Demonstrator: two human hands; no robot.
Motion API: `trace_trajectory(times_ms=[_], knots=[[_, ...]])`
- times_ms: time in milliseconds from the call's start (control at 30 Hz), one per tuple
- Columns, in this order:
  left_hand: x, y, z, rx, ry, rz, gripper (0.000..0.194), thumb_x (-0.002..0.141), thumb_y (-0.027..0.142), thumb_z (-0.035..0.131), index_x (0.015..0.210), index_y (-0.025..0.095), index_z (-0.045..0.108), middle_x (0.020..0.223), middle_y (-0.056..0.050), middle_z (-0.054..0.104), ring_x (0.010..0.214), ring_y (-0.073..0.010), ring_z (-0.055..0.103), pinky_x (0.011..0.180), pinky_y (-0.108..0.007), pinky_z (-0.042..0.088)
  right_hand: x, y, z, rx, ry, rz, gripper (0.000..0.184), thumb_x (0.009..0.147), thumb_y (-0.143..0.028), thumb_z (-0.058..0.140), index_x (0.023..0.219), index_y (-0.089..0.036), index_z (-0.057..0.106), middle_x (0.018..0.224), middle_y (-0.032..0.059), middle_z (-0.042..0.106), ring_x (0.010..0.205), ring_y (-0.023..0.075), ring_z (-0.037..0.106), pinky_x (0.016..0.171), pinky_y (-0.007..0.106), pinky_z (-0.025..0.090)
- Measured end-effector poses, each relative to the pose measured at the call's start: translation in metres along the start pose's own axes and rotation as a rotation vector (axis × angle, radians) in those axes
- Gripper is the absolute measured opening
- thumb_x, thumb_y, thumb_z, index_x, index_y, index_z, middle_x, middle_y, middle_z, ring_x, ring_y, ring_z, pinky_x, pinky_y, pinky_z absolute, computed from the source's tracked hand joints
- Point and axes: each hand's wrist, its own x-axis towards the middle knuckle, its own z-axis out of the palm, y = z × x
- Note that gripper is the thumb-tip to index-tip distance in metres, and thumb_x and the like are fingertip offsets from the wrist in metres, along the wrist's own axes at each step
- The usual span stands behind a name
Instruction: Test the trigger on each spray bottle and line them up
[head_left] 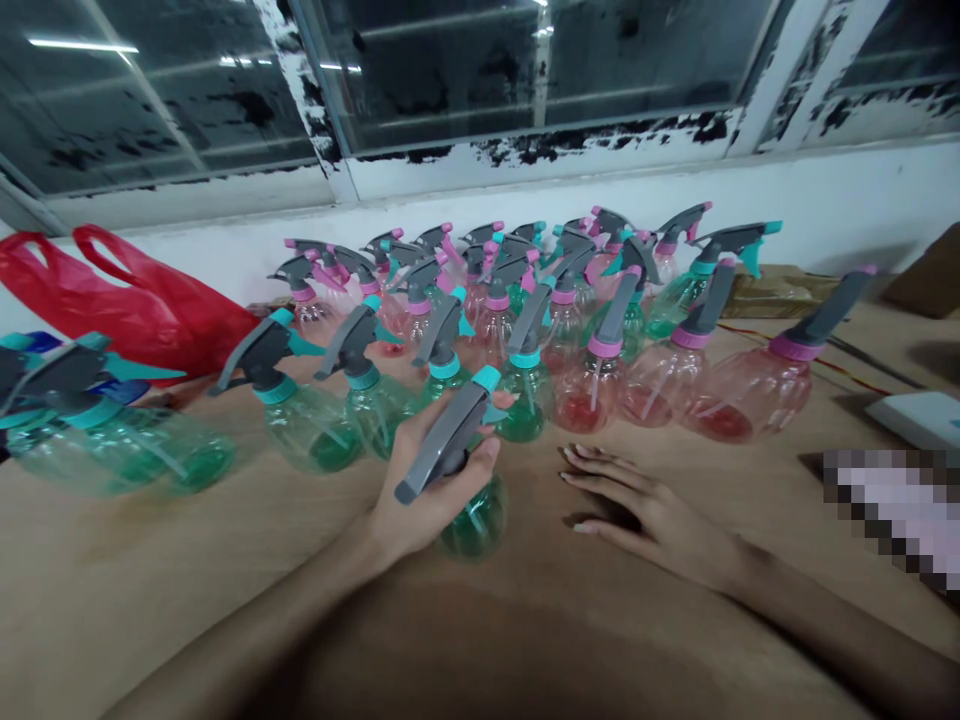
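My left hand (pixel 427 490) is wrapped round a green spray bottle (pixel 474 520) with a grey trigger head, holding it upright on the wooden table (pixel 225 560). My right hand (pixel 637 505) lies flat on the table just right of that bottle, fingers stretched out and empty. Behind both hands stand several green spray bottles (pixel 315 420) and several pink spray bottles (pixel 727 400), all with grey trigger heads and teal or pink collars.
A red plastic bag (pixel 127 300) lies at the back left by the white wall. More green bottles (pixel 105 440) lie at the far left. A white flat object (pixel 919 415) and a brown box (pixel 930 275) are at the right. A blurred patch covers something at right.
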Motion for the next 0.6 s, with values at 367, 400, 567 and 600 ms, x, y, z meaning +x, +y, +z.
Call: trace_trajectory(times_ms=[367,400,567,600], knots=[[-0.0009,-0.0036,0.001,-0.006,0.018,0.011,0.032,0.075,0.026,0.059,0.107,0.021,0.054,0.1,-0.006,0.069,0.082,-0.0193,0.068,0.072,-0.03,0.056,0.0008,-0.0004,-0.0016,0.028,-0.019,0.012,0.044,0.086,-0.043,0.053,0.128,-0.028,0.05,0.137,0.0035,0.049,0.129,0.0241,0.039,0.105,0.048,0.037],[-0.0016,-0.0032,0.0014,-0.015,0.019,0.009,0.034,0.076,0.027,0.059,0.109,0.022,0.053,0.105,-0.006,0.068,0.083,-0.0191,0.068,0.073,-0.03,0.056,0.001,0.0002,-0.0015,0.028,-0.019,0.006,0.045,0.086,-0.044,0.053,0.128,-0.028,0.05,0.137,0.0035,0.049,0.129,0.024,0.039,0.105,0.049,0.037],[-0.0047,-0.0008,0.0023,-0.026,0.034,-0.024,0.041,0.076,0.028,0.061,0.115,0.025,0.051,0.122,-0.007,0.061,0.091,-0.0205,0.067,0.074,-0.03,0.056,0.001,0.0032,-0.0002,0.009,-0.03,0.011,0.044,0.086,-0.046,0.051,0.127,-0.028,0.051,0.138,0.0035,0.047,0.13,0.0232,0.038,0.106,0.048,0.035],[-0.0053,-0.0002,0.0025,-0.01,0.035,-0.032,0.043,0.075,0.028,0.062,0.116,0.025,0.051,0.121,-0.007,0.061,0.092,-0.021,0.067,0.075,-0.03,0.056,0.001,0.0037,0.0002,0.004,-0.035,0.014,0.044,0.087,-0.047,0.051,0.126,-0.027,0.052,0.139,0.0034,0.047,0.13,0.023,0.038,0.106,0.048,0.034]])
